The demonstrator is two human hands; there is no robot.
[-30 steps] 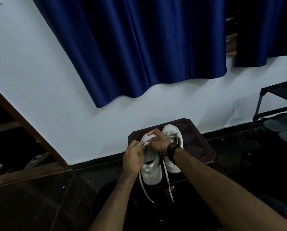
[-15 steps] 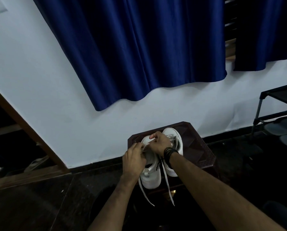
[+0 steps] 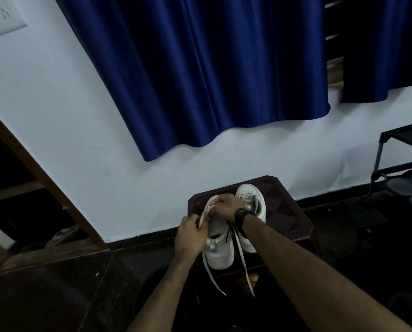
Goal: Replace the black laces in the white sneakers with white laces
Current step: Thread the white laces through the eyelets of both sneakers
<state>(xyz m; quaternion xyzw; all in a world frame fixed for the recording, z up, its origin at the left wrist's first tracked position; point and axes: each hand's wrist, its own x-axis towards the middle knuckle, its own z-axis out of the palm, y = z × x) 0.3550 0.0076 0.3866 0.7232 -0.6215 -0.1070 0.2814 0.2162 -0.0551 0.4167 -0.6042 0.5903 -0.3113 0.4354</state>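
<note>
Both hands pinch one white lace (image 3: 203,215) over the nearer sneaker (image 3: 218,245): left hand (image 3: 191,236) low, right hand (image 3: 226,206) toward the toe. Two lace ends hang below. Two sneakers rest on one dark stool (image 3: 289,216).

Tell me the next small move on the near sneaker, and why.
Probably pull the white lace taut between both hands. The left hand and right hand pinch it over the near sneaker, and two loose ends hang off the stool, so lacing looks unfinished.
</note>
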